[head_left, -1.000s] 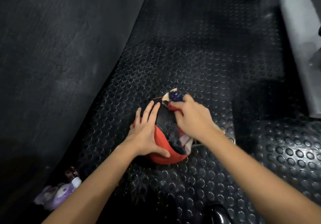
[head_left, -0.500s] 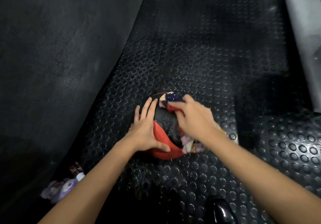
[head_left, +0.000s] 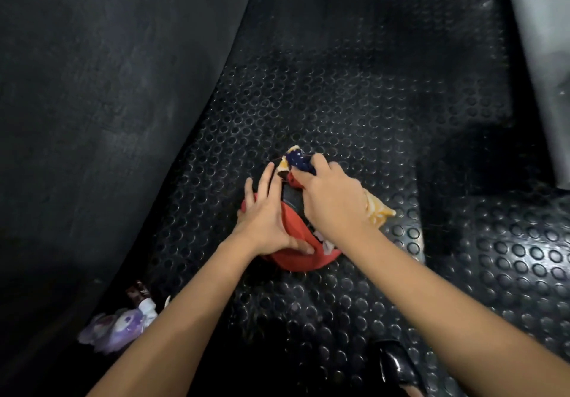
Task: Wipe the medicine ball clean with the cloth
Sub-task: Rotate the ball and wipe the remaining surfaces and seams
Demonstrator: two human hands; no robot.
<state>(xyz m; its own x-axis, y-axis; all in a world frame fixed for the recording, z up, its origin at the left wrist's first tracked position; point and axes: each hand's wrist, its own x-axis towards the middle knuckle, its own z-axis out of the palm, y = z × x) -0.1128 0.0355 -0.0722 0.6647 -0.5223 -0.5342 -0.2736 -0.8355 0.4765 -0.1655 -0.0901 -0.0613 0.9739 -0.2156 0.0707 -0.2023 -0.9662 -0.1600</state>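
Centrally, the medicine ball (head_left: 296, 251) rests on the studded mat (head_left: 339, 103), the left hand (head_left: 265, 221) spread flat at its 9 o'clock flank, the right hand (head_left: 331, 202) bunching the cloth (head_left: 297, 159) over its 1 o'clock crown.

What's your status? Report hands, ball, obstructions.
Left hand flat on medicine ball, steadying. Right hand grips cloth, pressing it on the ball's top. Ball sits on studded mat. Nothing blocking; purple toy lies off to the left.

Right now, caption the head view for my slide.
Left hand steadies the red-and-black medicine ball on studded rubber flooring while right hand rubs a patterned cloth over it.
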